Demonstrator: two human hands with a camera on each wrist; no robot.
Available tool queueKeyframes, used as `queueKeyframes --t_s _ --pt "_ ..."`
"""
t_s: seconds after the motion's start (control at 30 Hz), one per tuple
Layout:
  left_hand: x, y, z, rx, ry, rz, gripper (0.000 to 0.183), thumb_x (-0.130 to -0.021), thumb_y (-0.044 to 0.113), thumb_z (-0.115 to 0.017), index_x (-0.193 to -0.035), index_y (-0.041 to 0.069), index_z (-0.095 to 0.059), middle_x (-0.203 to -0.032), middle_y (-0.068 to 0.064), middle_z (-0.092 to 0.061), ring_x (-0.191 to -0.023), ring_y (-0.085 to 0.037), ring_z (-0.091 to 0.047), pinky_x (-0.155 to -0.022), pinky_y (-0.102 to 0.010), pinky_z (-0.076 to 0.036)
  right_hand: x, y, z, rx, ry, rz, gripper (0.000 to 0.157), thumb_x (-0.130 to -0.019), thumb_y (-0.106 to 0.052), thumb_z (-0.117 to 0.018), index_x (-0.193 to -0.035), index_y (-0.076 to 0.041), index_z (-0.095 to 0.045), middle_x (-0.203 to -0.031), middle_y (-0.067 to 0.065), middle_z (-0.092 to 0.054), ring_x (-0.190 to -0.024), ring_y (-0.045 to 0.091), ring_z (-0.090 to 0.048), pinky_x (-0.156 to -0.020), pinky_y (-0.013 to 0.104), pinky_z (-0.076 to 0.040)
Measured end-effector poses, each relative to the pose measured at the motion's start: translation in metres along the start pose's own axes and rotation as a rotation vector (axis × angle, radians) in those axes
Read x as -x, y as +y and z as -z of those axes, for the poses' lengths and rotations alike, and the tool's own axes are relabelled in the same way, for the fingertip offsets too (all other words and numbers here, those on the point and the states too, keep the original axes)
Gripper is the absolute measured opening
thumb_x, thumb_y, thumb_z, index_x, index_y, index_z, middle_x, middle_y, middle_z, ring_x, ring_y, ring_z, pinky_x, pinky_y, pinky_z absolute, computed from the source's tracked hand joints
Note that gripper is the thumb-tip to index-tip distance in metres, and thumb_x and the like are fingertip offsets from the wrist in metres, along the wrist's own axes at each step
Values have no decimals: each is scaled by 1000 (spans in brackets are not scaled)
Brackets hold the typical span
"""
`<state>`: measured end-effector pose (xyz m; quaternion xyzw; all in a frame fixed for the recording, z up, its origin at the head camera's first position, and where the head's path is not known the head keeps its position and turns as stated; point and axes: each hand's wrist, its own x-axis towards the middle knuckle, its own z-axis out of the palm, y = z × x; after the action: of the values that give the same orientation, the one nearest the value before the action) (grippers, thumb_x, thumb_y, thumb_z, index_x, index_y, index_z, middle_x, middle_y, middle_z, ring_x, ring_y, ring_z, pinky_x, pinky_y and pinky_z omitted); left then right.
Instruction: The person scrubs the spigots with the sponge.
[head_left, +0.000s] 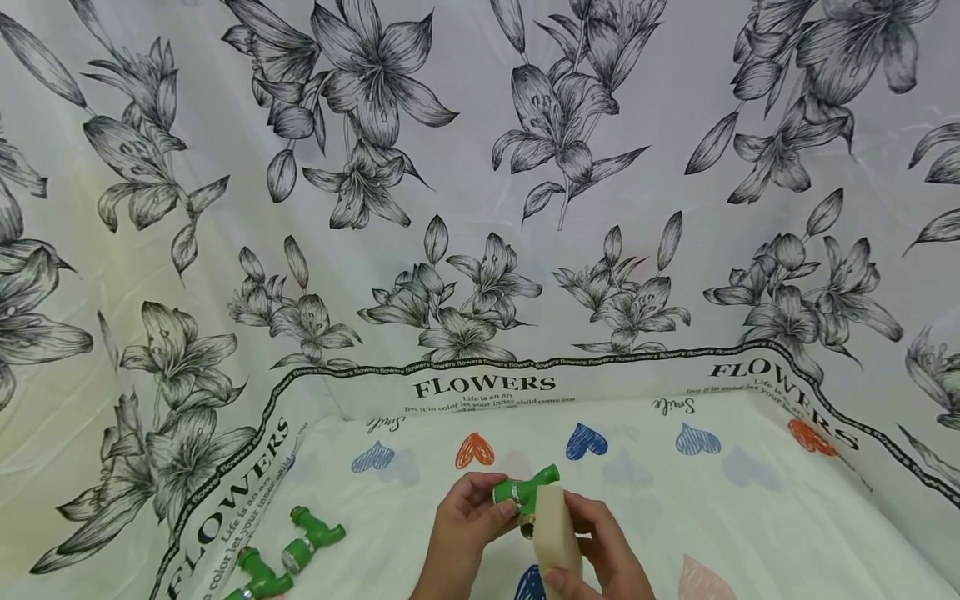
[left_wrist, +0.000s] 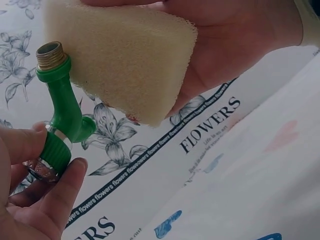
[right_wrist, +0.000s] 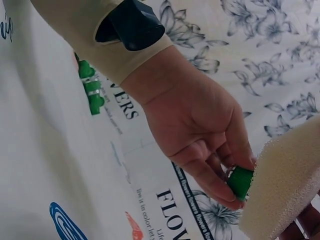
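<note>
My left hand [head_left: 467, 518] pinches a green tap [left_wrist: 67, 110] by its ribbed knob end, between thumb and fingers. The tap's brass threaded inlet [left_wrist: 50, 56] points up toward the sponge in the left wrist view. A cream sponge block [head_left: 553, 533] is gripped in my right hand [head_left: 603, 542], thumb on the near side and fingers behind. The sponge lies against or just beside the tap's body; whether they touch I cannot tell. In the right wrist view the sponge [right_wrist: 285, 175] hides most of the tap, leaving only the green knob [right_wrist: 240, 182] showing.
Two more green taps lie at the left of the heart-print cloth: one tap [head_left: 311, 537] farther back, another tap [head_left: 258, 577] nearer, cut by the frame's lower edge. A white curtain [head_left: 480, 183] with black flower prints rises behind and at both sides.
</note>
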<state>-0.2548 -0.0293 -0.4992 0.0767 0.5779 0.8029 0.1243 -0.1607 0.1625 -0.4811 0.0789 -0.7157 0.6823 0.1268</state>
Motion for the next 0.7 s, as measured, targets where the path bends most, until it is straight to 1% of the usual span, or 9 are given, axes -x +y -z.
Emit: queueKeyframes --t_s 0.1,0.23,0.33,0.5,0.57,0.63,0.7 --pt "1 -1 0 13 -11 21 39 -99 4 -81 -132 -2 -62 -129 -17 -70 -113 -31 -74 -96 -46 -62 -1 -2 -2 -9 19 -1 59 -96 -2 -80 -149 -12 -56 -135 11 -62 -111 28 -64 -93 32 -58" --pt "3 -1 0 20 -71 10 36 -99 3 -79 -130 -3 -61 -131 -17 -66 -113 -31 -74 -96 -47 -62 -3 -1 -1 4 37 8 61 -95 -3 -82 -148 -12 -56 -134 9 -62 -110 27 -63 -93 31 -58" --pt "5 -1 1 6 -102 -30 38 -99 2 -79 -130 -6 -60 -131 -19 -65 -113 -31 -73 -97 -47 -62 -6 1 1 53 46 13 62 -92 -6 -86 -148 -13 -59 -131 7 -62 -109 26 -64 -91 32 -59" --pt "7 3 8 -44 -94 -140 43 -95 1 -84 -132 -7 -62 -133 -24 -66 -113 -32 -72 -97 -48 -62 -12 6 8 170 47 -32 62 -90 -19 -90 -146 -17 -65 -124 1 -62 -108 22 -64 -87 32 -60" --pt "7 5 10 -60 -105 -171 44 -94 0 -84 -132 -7 -63 -133 -25 -65 -113 -32 -71 -97 -49 -62 -14 9 11 192 47 -36 62 -90 -21 -91 -147 -17 -66 -124 1 -62 -108 21 -65 -87 32 -60" --pt "8 7 10 -66 -122 -174 45 -93 -1 -84 -132 -7 -64 -133 -25 -65 -113 -32 -71 -98 -50 -61 -15 14 13 208 52 -23 62 -91 -22 -90 -148 -17 -66 -125 0 -62 -108 20 -64 -88 32 -60" --pt "8 8 9 -64 -135 -159 45 -93 -2 -84 -133 -7 -64 -133 -25 -66 -113 -31 -71 -99 -51 -61 -17 18 16 229 59 20 62 -92 -20 -90 -149 -16 -66 -125 0 -62 -108 18 -64 -88 31 -61"
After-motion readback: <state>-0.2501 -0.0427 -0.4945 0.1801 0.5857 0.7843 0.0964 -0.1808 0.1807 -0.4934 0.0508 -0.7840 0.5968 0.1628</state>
